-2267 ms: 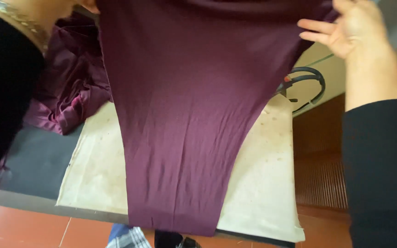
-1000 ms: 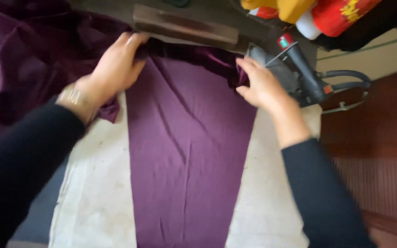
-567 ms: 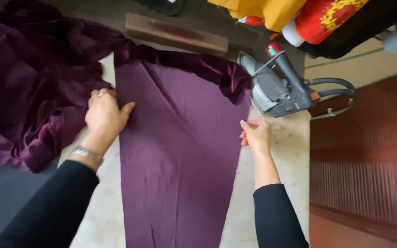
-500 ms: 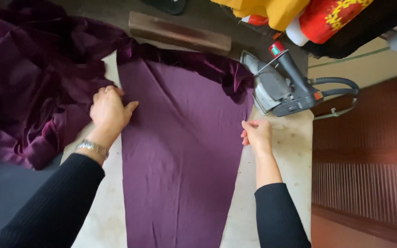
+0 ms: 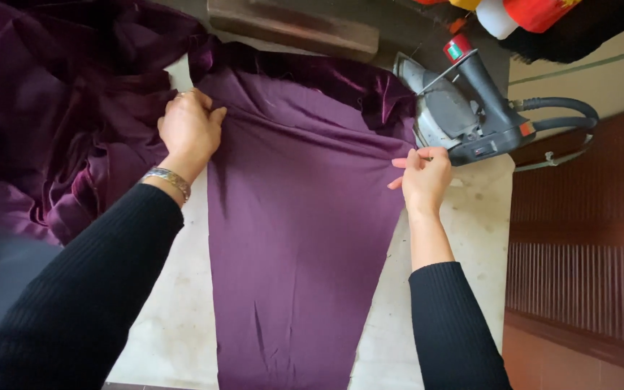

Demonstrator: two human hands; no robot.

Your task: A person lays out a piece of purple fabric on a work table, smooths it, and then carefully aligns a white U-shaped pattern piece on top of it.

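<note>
Both hands are pinching the purple fabric panel (image 5: 297, 238) at its opposite upper edges: the left hand (image 5: 189, 130) is closing its fingers over a gathered fold on the panel's left edge, and the right hand (image 5: 424, 177) is nipping the right edge between thumb and fingertips. Between them the cloth is pulling into diagonal creases, while the rest of the panel is lying flat and running down towards the near edge of the view, narrowing as it goes.

Underneath, a pale, slightly speckled padded table top (image 5: 471, 238) is carrying the work, showing bare on either side of the panel. Left of it a large heap of matching purple cloth (image 5: 45, 115) is spilling in loose folds, touching the panel's upper left corner and trailing along its top edge. Off the right side of the table, a dark reddish ribbed wall or cabinet front (image 5: 579, 274) is standing, with a strip of terracotta floor (image 5: 572, 361) below it.

At the far edge a brown wooden block (image 5: 290, 29) is lying across the table. Just beyond the right hand a grey steam iron (image 5: 464, 115) with a black handle is resting, its hose looping off to the right. On the left wrist a metal bracelet (image 5: 167, 180) is sitting just above the black ribbed sleeve (image 5: 88, 289).
</note>
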